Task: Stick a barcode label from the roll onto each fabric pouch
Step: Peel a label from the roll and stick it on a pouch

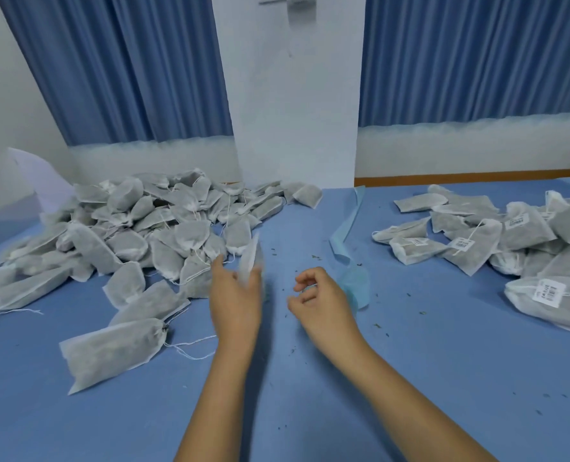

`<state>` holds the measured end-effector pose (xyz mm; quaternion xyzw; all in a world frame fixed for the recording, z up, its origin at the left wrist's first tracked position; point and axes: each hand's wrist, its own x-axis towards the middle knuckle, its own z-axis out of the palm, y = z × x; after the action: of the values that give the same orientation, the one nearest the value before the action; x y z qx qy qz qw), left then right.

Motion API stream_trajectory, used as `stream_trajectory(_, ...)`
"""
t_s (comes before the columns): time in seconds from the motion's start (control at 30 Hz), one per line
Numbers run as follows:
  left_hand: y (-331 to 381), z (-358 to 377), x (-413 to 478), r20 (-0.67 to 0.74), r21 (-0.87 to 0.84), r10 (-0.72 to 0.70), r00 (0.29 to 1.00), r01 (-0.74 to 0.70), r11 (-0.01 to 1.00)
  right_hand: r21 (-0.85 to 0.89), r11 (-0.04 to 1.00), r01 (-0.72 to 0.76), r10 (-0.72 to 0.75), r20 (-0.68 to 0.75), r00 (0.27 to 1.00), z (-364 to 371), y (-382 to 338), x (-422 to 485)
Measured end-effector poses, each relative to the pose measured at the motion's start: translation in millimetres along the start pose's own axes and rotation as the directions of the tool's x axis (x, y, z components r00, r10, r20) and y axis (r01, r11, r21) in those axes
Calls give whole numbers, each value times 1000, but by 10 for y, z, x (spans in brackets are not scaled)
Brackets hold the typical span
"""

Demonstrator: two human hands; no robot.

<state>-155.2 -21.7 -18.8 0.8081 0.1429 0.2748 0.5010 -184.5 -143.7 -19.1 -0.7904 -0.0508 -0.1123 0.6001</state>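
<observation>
A fabric pouch (251, 261) is held upright over the blue table (310, 411), gripped at its lower end by the left hand (235, 301). The right hand (320, 305) is seen loosely curled and released, just beside the label roll (355, 281). Unlabelled pouches (137, 228) are heaped at left, labelled pouches (510, 235) at right.

I see my left hand (235, 301) gripping a blurred pouch (252, 258). My right hand (323, 305), fingers curled, is just beside the blue label strip (343, 241).
</observation>
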Motion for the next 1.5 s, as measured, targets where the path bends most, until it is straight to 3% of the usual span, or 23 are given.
stream_trajectory(0.07, 222, 95, -87, 47, -306, -21, 999, 34, 951, 35, 997, -63, 63, 10, 998, -21, -32, 49)
stream_trajectory(0.17, 439, 252, -199, 173, -531, -29, 985, 118, 839, 180, 977, -114, 103, 68, 992, -143, -120, 114)
stream_trajectory(0.3, 515, 406, -222, 151, -602, -30, 988, 116, 790, 330, 918, -221, 132, 272, 953, -438, -154, 131)
stream_trajectory(0.43, 452, 505, -140, 73, -624, -67, 995, 98, 775, 332, 882, -334, 124, 520, 845, -704, -60, 153)
stream_trajectory(0.53, 386, 515, -19, 20, -600, -137, 990, 121, 790, 227, 953, -203, 99, 398, 912, -826, 34, 206)
stream_trajectory(0.6, 294, 507, 35, -43, -458, -93, 995, 63, 887, 95, 995, -33, 6, 274, 962, -879, 102, 238)
stream_trajectory(0.67, 162, 504, 46, -141, -73, 125, 982, -136, 988, 64, 997, 42, -57, 244, 968, -884, 179, 259)
stream_trajectory(0.7, 107, 510, 23, -136, 63, 295, 946, -289, 955, 78, 995, 62, -78, 231, 970, -867, 217, 263)
stream_trajectory(0.73, 84, 524, 3, -62, 82, 453, 889, -447, 891, 83, 993, 84, -99, 205, 974, -843, 250, 273)
stream_trajectory(0.77, 84, 537, -32, 62, -2, 560, 826, -561, 828, 76, 991, 108, -120, 176, 977, -822, 277, 289)
stream_trajectory(0.83, 99, 557, -100, 349, -162, 661, 664, -652, 740, 64, 985, 160, -167, 133, 977, -785, 325, 312)
stream_trajectory(0.87, 107, 575, -134, 437, -200, 667, 604, -657, 726, 68, 981, 179, -186, 115, 976, -781, 343, 316)
stream_trajectory(0.9, 127, 594, -151, 479, -224, 653, 587, -637, 737, 72, 979, 191, -197, 93, 976, -792, 362, 319)
stream_trajectory(1.0, 162, 615, -188, 448, -310, 597, 666, -511, 802, 90, 978, 188, -193, 56, 980, -883, 416, 325)
stream_trajectory(1.13, 172, 515, -150, 294, -311, 593, 750, -511, 801, 0, 970, 244, -242, 119, 963, -1015, 444, 318)
stream_trajectory(1.23, 148, 399, -117, 281, -344, 534, 797, -436, 832, -99, 932, 349, -351, -4, 936, -1084, 453, 306)
stream_trajectory(1.37, 185, 292, -167, 415, -418, 520, 747, -351, 838, -170, 910, 379, -410, -219, 885, -1075, 480, 302)
stream_trajectory(1.43, 226, 258, -207, 443, -517, 552, 707, -301, 801, -132, 935, 330, -353, -236, 905, -1042, 503, 299)
stream_trajectory(1.5, 254, 246, -235, 412, -575, 569, 712, -280, 768, -182, 929, 322, -356, -203, 912, -989, 512, 289)
